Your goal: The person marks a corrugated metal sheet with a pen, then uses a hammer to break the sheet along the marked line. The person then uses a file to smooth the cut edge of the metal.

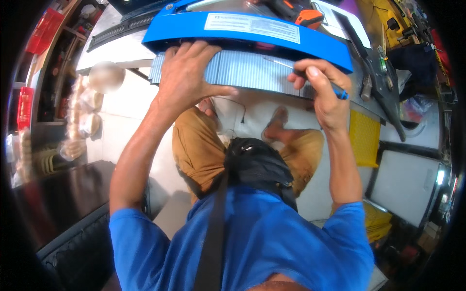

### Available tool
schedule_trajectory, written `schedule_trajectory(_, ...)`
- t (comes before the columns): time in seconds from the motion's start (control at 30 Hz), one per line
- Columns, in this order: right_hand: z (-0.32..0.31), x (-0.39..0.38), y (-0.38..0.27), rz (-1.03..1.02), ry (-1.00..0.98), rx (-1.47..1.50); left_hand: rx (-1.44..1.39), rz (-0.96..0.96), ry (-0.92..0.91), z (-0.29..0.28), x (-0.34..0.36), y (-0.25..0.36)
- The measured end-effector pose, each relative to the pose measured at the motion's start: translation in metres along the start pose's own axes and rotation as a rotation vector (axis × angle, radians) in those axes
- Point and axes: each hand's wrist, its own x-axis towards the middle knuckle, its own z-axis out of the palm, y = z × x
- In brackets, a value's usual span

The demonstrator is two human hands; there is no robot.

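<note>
White floor (256, 127) stretches beneath a crowded workroom, where shelves (48, 58) with red containers (46, 31) line the left side and a dark glossy cabinet (63, 199) stands lower down; to the right, a pale framed panel (405, 177) leans near a yellow crate (364, 138). Across the far side runs a desk (104, 54), pale at its left end and cluttered at its right, an orange-and-black tool (309, 18) among the items. Seated before it, a person in a blue shirt (247, 233) and tan trousers (199, 140) has a black bag (257, 160) at the lap. At the desk's near edge, above the knees, sits a long blue housing (184, 30), a ribbed silvery panel (242, 68) along the side facing the wearer. Of the two hands, the left hand (187, 70) lies partly spread over the panel's left part, fingertips at the housing's edge and thumb standing apart; whether it grips cannot be told. Closed around a slim screwdriver (341, 93) with a blue-ended handle, the right hand (323, 87) aims the metal shaft leftward across the ribs; contact at the tip is unclear. On the housing's upper face, a white rectangular label (252, 28) carries rows of print too fine to make out.
</note>
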Motion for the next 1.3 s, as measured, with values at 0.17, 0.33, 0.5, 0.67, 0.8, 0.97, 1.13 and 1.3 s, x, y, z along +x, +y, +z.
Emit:
schedule_trajectory(0.17, 0.017, 0.004, 0.012, 0.050, 0.115, -0.019, -0.017, 0.012, 0.018, 0.001, -0.001, -0.001)
schedule_trajectory(0.33, 0.017, 0.009, 0.007, 0.078, 0.089, -0.139, 0.002, 0.007, 0.050, 0.002, -0.002, 0.000)
schedule_trajectory(0.5, 0.013, 0.012, 0.011, 0.103, 0.090, -0.191, -0.014, 0.014, 0.055, 0.004, -0.001, -0.001)
schedule_trajectory(0.67, 0.013, 0.012, 0.011, 0.120, 0.096, -0.226, -0.011, 0.024, 0.056, 0.005, -0.002, -0.002)
schedule_trajectory(0.8, 0.015, 0.013, 0.011, 0.135, 0.108, -0.181, -0.011, 0.006, 0.035, 0.002, -0.002, 0.000)
schedule_trajectory(0.97, 0.014, 0.013, 0.012, 0.107, 0.090, -0.213, -0.010, 0.007, 0.035, 0.003, -0.003, -0.001)
schedule_trajectory(1.13, 0.012, 0.014, 0.011, 0.125, 0.068, -0.230, -0.009, 0.000, 0.029, 0.002, -0.003, 0.001)
schedule_trajectory(1.3, 0.013, 0.015, 0.011, 0.122, 0.075, -0.234, -0.003, 0.010, 0.049, 0.003, -0.004, -0.001)
